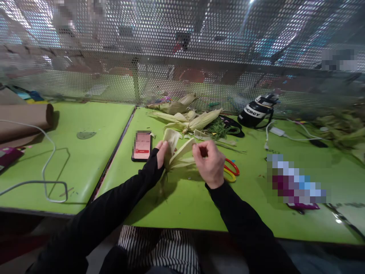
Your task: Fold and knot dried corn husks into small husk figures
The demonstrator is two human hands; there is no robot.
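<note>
Pale corn husks (171, 141) stand bunched in my left hand (161, 153), whose fingers are closed round them. My right hand (209, 161) pinches the tip of one husk leaf that leans out to the right. The lower ends of the bunch hang below my left hand, over the green table. Behind my hands lies a pile of more corn husks (203, 121), with green sprigs (218, 127) at its right. Scissors with red and yellow handles (232, 170) lie just right of my right hand, partly hidden by it. Left of my left hand rests a phone (142, 146).
A perforated metal screen (176, 72) rises behind the green table (176, 207). A black bottle (255, 112) stands back right, near a white cable (296, 135). Brown paper rolls (25, 118) and a grey cable (44, 167) lie left. A blurred packet (295, 182) lies right.
</note>
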